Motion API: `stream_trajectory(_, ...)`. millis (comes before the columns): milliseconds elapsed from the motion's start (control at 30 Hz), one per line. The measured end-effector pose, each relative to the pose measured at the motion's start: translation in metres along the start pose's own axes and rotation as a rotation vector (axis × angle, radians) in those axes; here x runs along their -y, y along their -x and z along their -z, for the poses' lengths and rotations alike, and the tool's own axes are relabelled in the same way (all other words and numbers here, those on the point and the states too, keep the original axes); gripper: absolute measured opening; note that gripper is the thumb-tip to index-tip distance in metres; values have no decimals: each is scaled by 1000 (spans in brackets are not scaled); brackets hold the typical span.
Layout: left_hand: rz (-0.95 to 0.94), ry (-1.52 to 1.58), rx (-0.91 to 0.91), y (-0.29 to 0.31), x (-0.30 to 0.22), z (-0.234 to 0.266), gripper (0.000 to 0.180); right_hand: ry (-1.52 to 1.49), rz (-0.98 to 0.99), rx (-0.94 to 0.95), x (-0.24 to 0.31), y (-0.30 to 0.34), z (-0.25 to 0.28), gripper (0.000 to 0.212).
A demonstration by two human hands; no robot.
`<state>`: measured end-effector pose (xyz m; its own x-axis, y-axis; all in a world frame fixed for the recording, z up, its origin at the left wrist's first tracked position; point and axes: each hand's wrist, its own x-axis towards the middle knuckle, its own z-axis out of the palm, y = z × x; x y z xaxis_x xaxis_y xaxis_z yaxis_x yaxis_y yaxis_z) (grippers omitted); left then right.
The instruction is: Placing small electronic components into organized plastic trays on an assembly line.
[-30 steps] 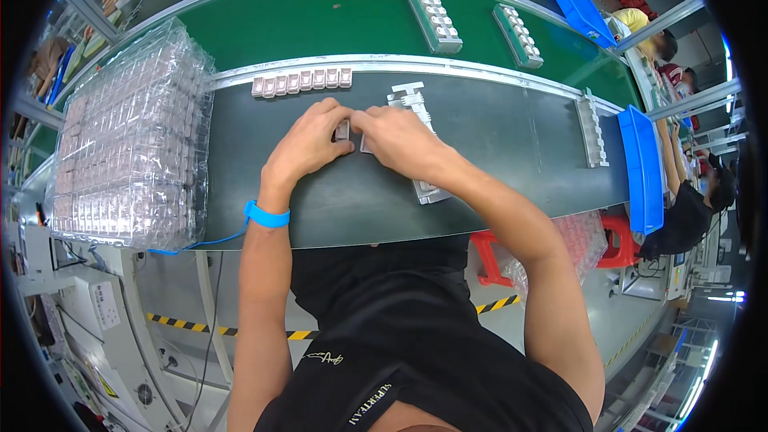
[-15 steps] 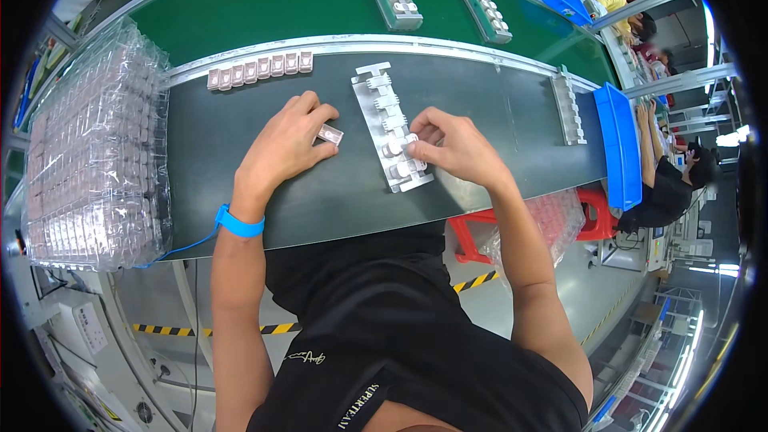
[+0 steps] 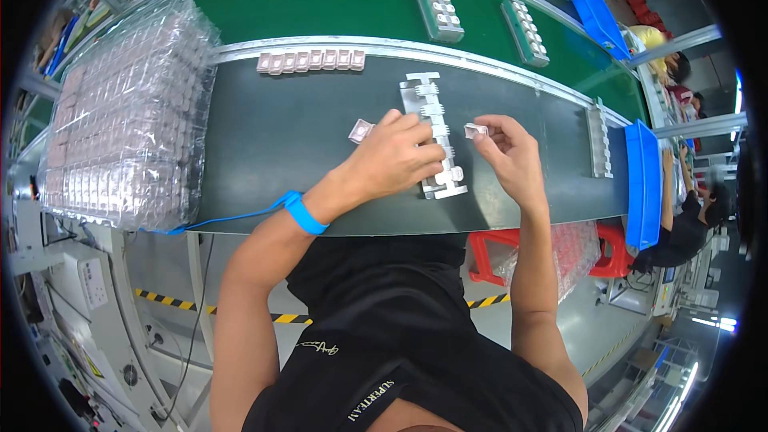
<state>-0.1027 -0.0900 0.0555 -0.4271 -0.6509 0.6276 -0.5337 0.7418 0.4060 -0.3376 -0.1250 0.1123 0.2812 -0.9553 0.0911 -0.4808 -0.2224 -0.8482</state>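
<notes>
A long, light-grey fixture point(image 3: 412, 98) with a row of notched white holders lies in front of me on the dark table. My left hand point(image 3: 392, 158) is over its middle, fingers bent and closed on it, hiding that part. One small white piece point(image 3: 454, 175) sits on the fixture's near end. Just right of the fixture, my right hand point(image 3: 512, 152) pinches a small pale-pink open box point(image 3: 474, 131) between thumb and fingers. Another such pink box point(image 3: 361, 130) shows beside my left hand's knuckles; I cannot tell whether it touches the hand.
Several pink boxes stand in a row point(image 3: 310, 61) along the table's back rail. Clear plastic trays of them are stacked point(image 3: 128, 120) at left. Loaded green fixtures point(image 3: 438, 6) lie on the green belt beyond. A blue bin point(image 3: 642, 184) and another grey fixture point(image 3: 598, 140) stand at right.
My left hand has moved right onto the fixture, and the pink box shows outside its fingers. My right hand has drawn away from the fixture with a pink box. The whole view has shifted.
</notes>
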Motion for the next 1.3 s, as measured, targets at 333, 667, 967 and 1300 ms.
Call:
stream_trajectory(333,75,-61,-9,3,-6,1,11,391,471,64,40,-47,-44,24)
stream_trajectory(667,698,10,-129,50,22,94,17,835,633,305,43,-57,-95,12)
stream_trajectory(967,676,-31,89,53,33,90,26,985,624,392,45,-47,-97,9)
stream_trajectory(1300,573,-87,188,66,34,101,40,854,730,310,40,-29,-94,10)
